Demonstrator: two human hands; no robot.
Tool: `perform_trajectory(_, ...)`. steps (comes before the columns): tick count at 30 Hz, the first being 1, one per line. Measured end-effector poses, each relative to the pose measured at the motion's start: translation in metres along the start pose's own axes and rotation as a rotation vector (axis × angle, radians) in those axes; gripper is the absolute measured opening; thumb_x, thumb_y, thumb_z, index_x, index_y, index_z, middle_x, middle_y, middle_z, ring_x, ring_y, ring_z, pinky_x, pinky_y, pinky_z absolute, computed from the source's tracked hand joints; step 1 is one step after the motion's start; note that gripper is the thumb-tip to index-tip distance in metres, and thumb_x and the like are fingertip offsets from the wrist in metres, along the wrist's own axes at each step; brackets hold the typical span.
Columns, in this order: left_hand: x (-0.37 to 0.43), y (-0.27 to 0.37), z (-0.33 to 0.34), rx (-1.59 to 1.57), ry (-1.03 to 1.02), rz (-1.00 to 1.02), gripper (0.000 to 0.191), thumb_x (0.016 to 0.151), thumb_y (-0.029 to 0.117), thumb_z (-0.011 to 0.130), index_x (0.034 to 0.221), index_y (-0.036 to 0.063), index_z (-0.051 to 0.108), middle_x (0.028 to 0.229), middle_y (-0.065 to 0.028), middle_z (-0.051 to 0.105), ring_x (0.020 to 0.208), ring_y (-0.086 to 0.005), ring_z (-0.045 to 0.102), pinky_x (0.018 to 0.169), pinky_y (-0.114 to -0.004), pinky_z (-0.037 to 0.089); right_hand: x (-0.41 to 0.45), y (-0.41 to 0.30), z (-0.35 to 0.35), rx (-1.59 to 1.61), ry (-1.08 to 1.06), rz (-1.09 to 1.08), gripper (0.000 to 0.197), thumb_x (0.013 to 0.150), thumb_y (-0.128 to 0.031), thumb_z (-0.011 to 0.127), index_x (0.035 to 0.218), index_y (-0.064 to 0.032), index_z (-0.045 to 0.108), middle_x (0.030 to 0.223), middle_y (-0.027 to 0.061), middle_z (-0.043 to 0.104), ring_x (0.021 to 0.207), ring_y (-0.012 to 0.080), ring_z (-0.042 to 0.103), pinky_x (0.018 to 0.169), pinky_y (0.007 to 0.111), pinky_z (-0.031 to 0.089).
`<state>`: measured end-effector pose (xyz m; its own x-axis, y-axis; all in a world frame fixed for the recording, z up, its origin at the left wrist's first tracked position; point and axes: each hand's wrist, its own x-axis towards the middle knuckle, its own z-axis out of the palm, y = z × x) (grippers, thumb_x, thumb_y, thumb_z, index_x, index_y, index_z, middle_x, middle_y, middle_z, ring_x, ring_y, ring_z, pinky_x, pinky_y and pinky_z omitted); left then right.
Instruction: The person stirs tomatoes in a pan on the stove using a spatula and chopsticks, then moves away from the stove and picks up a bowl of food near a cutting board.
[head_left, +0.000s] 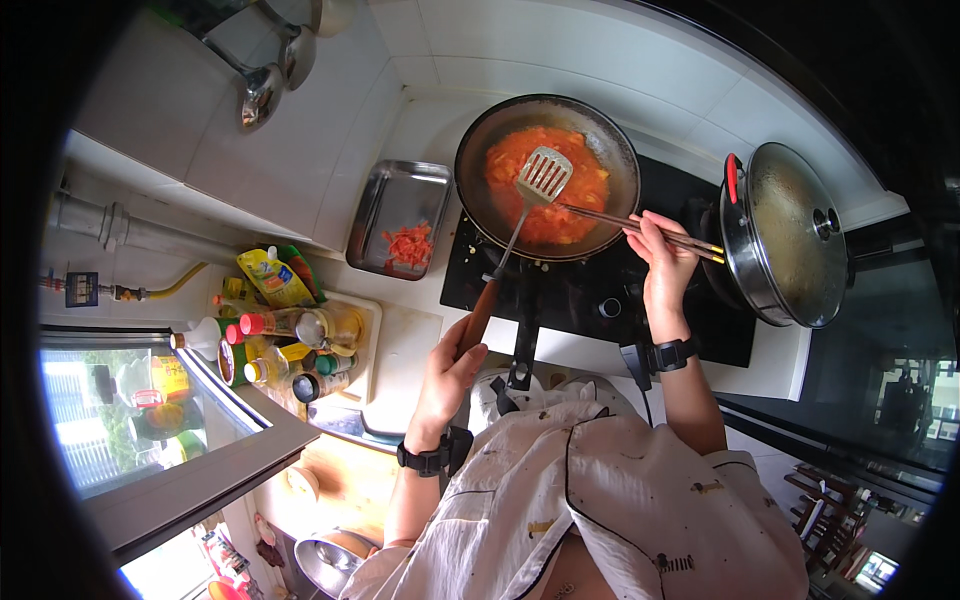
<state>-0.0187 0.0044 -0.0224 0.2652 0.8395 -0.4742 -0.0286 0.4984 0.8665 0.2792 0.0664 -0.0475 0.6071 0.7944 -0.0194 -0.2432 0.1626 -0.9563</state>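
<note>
My left hand (448, 373) is closed around the wooden handle of a slotted metal spatula (545, 177). The blade is held over a wok (474, 129) on the black cooktop (577, 300). A red, chunky sauce that looks like cooked tomato (517, 154) covers the wok's bottom. In my right hand (667, 259) is a pair of dark wooden chopsticks (626, 221) with yellow-marked ends. Their tips reach over the wok, close to the base of the spatula blade. The wok's black handle (527, 322) points towards my body, between my arms.
Right of the wok stands a lidded steel pot (757, 255) with a red-trimmed handle. To the left, a steel tray (394, 195) holds chopped red pieces (409, 246). Several condiment bottles (274, 322) crowd a white tray (369, 352) near the open window (187, 442). Ladles (261, 94) hang upper left.
</note>
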Motion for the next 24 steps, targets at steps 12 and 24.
perform_trajectory(12,-0.015,0.012,0.004,-0.032,-0.030,0.003,0.046,0.088,0.009,0.055,0.131,-0.0012,0.044,0.075,0.0042,0.047,0.060,-0.0034,0.039,0.051,-0.018,0.031,0.015,-0.012,-0.014,-0.049,0.019,-0.097,0.018,0.084,-0.007,0.067,0.098,0.0033,0.063,0.091,0.0150,0.067,0.078,0.0186,0.067,0.068,0.027,0.057)
perform_trajectory(24,-0.017,0.008,0.018,-0.056,-0.132,-0.097,0.050,0.088,0.009,0.056,0.135,-0.0007,0.039,0.078,0.0038,0.046,0.062,-0.0030,0.037,0.051,-0.018,0.030,0.015,0.005,-0.030,-0.135,0.073,-0.154,0.015,0.084,-0.005,0.066,0.096,0.0028,0.063,0.090,0.0119,0.067,0.075,0.0144,0.066,0.067,0.025,0.057)
